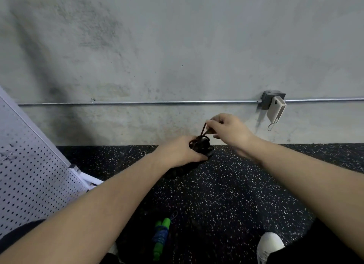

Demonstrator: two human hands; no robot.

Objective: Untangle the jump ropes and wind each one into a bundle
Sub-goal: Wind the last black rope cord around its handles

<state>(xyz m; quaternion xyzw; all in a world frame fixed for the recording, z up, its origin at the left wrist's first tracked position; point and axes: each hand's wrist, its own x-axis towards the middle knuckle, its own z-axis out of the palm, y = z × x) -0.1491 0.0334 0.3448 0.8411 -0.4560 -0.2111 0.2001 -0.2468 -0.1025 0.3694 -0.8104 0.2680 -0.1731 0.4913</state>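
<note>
Left hand (pixel 182 150) wrapped round a black jump rope bundle (pixel 201 145), held up in front of the wall above the speckled floor (pixel 226 195). Right hand (pixel 229 129) pinches a loop of the black cord (pixel 203 130) between thumb and fingers, pulling it up off the bundle. Rope looks light, limp and thin, likely to spring loose, so best to hold the coils tight at the middle and work the free end. Green-handled jump rope (pixel 162 235) already wound, lying on the floor near a white shoe (pixel 269 244)
</note>
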